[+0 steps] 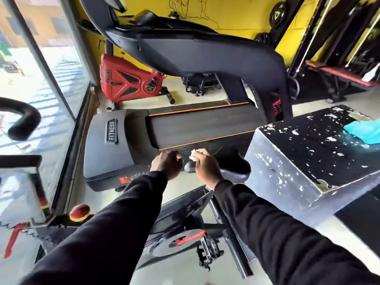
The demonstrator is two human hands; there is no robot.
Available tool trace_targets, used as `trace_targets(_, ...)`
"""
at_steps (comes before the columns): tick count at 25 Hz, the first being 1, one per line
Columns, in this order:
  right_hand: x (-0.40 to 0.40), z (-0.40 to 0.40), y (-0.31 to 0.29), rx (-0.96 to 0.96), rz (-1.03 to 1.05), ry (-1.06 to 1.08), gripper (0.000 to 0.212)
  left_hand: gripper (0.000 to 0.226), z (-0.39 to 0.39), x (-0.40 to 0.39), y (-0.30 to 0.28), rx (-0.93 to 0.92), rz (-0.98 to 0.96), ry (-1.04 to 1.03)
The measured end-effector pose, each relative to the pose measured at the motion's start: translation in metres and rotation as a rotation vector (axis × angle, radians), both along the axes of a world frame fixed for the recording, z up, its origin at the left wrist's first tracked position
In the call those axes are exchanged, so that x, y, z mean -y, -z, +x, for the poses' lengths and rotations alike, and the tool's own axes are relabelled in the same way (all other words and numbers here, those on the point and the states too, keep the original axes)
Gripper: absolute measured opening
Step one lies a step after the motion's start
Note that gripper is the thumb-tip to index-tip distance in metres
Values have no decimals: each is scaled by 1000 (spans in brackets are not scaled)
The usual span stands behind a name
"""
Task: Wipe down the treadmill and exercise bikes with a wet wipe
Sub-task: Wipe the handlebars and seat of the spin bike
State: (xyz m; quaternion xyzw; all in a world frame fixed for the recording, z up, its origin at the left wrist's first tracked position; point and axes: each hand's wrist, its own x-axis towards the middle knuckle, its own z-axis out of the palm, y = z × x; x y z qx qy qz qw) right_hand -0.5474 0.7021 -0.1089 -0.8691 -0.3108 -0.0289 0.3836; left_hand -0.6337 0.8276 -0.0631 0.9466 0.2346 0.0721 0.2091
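So both hands are out in front over the saddle point(232, 167) of the nearer exercise bike point(185, 219), and that's what the next wipe hangs on: the saddle sits right under the right hand point(206, 164), its narrow nose poking left into the gap between the two hands, the wide padded end running off to the right. The right hand has the wet wipe point(194, 154) bunched up in its fingertips, a small crumpled white wad, so it's the nearer one and already loaded. The left hand point(166, 164) is curled too, but I can't tell if it's gripping anything or just hovering beside the nose. The saddle looks like smooth black vinyl, rounded and a bit glossy, so I'd guess a wipe glides over it easily. The treadmill point(127, 145) lies just beyond the hands, its long belt point(197, 128) running left to right across the view, matte ribbed black with thin orange edge lines and a grey plastic cover marked FITNESS. A second, red bike point(125, 81) stands further back by the yellow wall. On the right is a chipped black-painted box point(308, 157) with something teal on top.
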Motion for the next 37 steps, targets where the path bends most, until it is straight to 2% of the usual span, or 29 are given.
trace_targets(3, -7, 7, 31, 101, -137, -17, 39, 22, 26, 7, 19, -18, -51, -67)
trace_targets(7, -2, -9, 70, 268, -69, -77, 43, 18, 55, 14, 31, 46, -107, -90)
trace_targets(10, 29, 10, 84, 355, -82, 82, 49, 26, 85, 21, 42, 28, -179, -15)
trace_targets(12, 36, 19, 78, 322, -163, 237, 49, 32, 99, 25, 58, -56, -195, 99)
trace_targets(14, 21, 11, 70, 261, -221, 303, 49, 33, 104, 26, 72, -77, -168, 159)
trace_targets(17, 12, -3, 74, 288, -202, 171, 52, 41, 104, 24, 75, 12, -254, 126)
trace_targets(19, 41, 3, 84, 344, -264, 184, 54, 44, 102, 23, 77, 25, -230, 165)
trace_targets(22, 74, 26, 83, 197, -358, 484, 59, 54, 104, 24, 78, 15, -132, 214)
trace_targets(24, 56, 27, 76, 83, -378, 592, 65, 57, 105, 25, 79, -30, -81, 207)
trace_targets(27, 17, 4, 79, 190, -311, 414, 57, 58, 106, 25, 79, -55, -91, 200)
trace_targets(29, 34, 0, 82, 230, -319, 300, 54, 58, 105, 25, 80, -32, -102, 207)
trace_targets(31, 65, 16, 82, 242, -385, 414, 56, 57, 105, 25, 80, -22, -105, 208)
trace_targets(35, 81, 50, 74, -83, -406, 756, 73, 55, 106, 22, 82, -37, -114, 200)
trace_targets(37, 60, 45, 70, -45, -348, 712, 72, 56, 107, 23, 83, -50, -104, 193)
